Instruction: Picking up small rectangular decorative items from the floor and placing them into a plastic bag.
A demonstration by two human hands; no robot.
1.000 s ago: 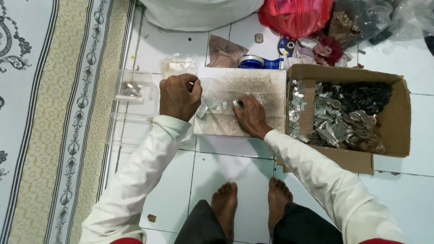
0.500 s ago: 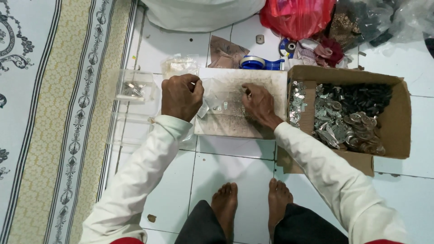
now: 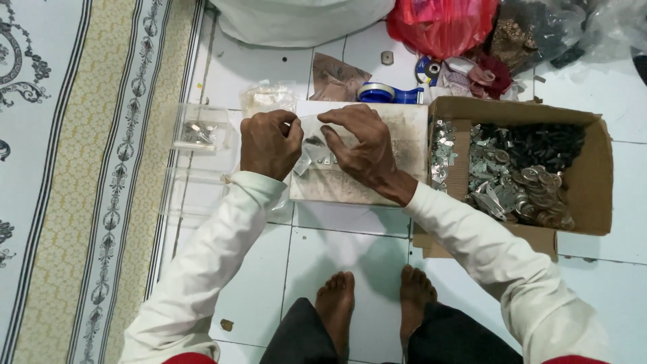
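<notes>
Left hand (image 3: 269, 143) clenched, pinching the mouth edge of a small clear plastic bag (image 3: 311, 138) over the worn white board (image 3: 404, 141). Right hand (image 3: 357, 145) w/ fingers curled on the bag's other edge; grip looks firm. A few small metal pieces (image 3: 322, 162) lie on the board just below the bag. Judgement: keep the mouth held wide and low over the board, feed pieces a few at a time, avoid spill toward the cardboard box (image 3: 600, 175) of metal parts to the right.
</notes>
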